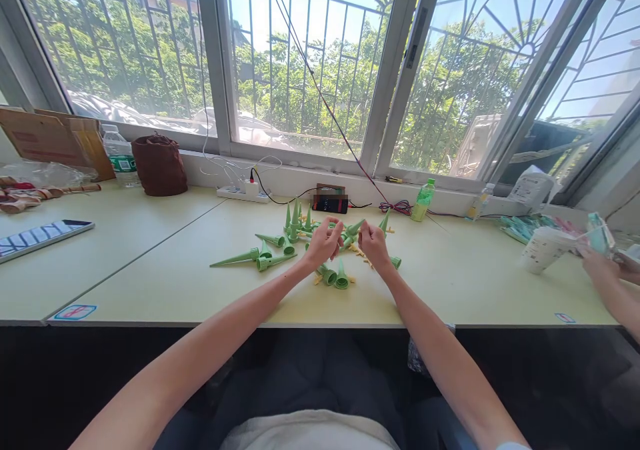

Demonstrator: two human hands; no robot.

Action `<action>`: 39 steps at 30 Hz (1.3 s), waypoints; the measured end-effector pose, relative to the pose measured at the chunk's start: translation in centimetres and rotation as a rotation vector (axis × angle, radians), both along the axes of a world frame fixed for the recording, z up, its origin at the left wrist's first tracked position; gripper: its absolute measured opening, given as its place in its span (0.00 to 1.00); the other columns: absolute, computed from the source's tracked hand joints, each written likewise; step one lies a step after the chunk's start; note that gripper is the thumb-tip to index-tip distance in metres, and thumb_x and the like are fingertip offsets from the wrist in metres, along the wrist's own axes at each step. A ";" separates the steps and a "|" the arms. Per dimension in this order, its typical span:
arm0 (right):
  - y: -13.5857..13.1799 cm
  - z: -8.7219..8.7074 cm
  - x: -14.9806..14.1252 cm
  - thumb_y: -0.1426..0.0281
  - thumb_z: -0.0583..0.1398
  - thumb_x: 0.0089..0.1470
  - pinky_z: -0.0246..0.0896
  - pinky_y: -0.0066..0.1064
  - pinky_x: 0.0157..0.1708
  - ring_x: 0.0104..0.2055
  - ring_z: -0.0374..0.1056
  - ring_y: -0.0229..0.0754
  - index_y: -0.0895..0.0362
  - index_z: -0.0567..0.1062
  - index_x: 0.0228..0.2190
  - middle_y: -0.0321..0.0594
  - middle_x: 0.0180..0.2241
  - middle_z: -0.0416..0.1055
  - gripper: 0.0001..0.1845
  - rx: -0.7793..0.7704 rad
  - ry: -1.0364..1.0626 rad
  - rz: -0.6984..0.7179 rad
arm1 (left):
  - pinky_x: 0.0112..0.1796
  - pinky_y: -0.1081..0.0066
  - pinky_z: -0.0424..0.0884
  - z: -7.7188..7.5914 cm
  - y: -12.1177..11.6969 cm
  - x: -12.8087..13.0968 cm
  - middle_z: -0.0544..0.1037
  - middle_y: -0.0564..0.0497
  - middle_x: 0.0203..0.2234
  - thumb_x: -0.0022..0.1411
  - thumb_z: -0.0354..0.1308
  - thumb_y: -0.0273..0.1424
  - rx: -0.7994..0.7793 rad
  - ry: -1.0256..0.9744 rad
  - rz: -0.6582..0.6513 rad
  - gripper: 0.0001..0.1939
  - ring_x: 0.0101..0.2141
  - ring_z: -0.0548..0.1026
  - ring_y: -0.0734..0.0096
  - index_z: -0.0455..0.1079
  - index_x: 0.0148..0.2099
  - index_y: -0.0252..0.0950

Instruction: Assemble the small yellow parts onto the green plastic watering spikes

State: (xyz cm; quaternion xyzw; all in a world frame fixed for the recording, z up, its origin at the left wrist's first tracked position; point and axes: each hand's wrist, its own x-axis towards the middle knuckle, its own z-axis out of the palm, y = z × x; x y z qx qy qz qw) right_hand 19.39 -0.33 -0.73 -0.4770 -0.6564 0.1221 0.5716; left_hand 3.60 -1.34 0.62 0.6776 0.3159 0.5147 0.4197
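Several green plastic cone spikes (273,240) lie scattered on the pale table (150,263), with small yellow pieces (357,250) among them. My left hand (324,240) and my right hand (373,243) are raised just above the pile, a short gap between them. The left hand's fingers are curled around a green cone (350,231) that points toward the right hand. The right hand's fingers are pinched together near the cone's tip; what they hold is too small to make out. Two more cones (335,277) rest below the hands.
On the sill side stand a power strip (243,192), a brown pouch (159,165), a water bottle (120,157), a green bottle (423,201) and a dark device (330,202). A tablet (40,237) lies at left. Another person's hand (603,267) works at right beside a paper cup (543,249).
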 end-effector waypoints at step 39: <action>-0.8 0.4 -0.3 0.45 0.45 0.60 0.51 0.32 0.22 0.20 0.54 0.37 0.53 0.58 0.17 0.36 0.16 0.57 0.31 -0.019 -0.048 0.003 | 0.16 0.76 0.63 -0.1 0.2 0.3 0.73 0.54 0.21 0.61 0.54 0.52 -0.328 -0.146 -0.210 0.22 0.15 0.70 0.74 0.58 0.43 0.38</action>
